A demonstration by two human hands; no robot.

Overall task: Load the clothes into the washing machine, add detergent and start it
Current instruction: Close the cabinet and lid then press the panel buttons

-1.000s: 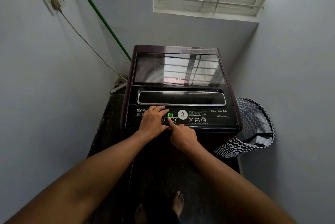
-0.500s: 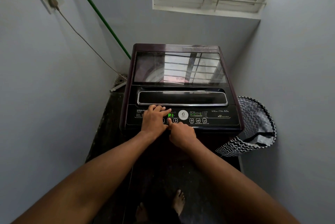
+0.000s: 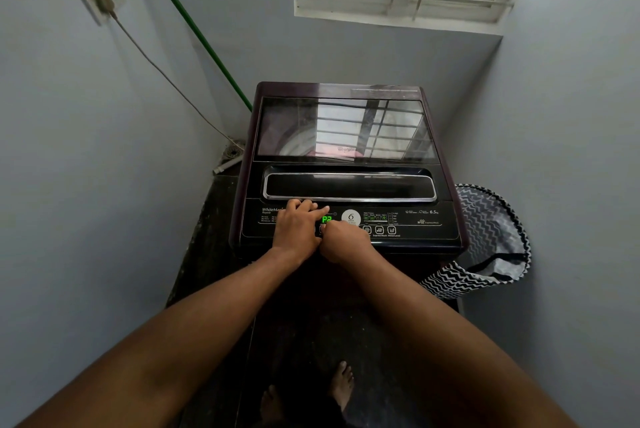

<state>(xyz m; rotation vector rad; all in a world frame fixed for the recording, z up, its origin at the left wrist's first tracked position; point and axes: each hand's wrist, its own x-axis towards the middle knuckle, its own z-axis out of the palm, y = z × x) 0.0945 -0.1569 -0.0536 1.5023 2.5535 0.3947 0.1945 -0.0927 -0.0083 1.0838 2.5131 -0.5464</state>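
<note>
Since the earlier frame, the green display (image 3: pixel 326 219) had changed from P1 to P2. Right hand (image 3: pixel 346 242), fingers curled, pressed a button; left hand (image 3: pixel 297 230) rested flat on the glossy black control panel (image 3: pixel 415 225) of the dark maroon top-loading washing machine (image 3: pixel 346 136), lid closed, beside a zigzag-patterned laundry basket (image 3: pixel 491 240).

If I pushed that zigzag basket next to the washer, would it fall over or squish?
Probably squish: the zigzag laundry basket looks like soft fabric, and its rim already sags unevenly. It seems light, so it would likely slide or crumple. The washing machine and wall beside it may stop it tipping.
</note>
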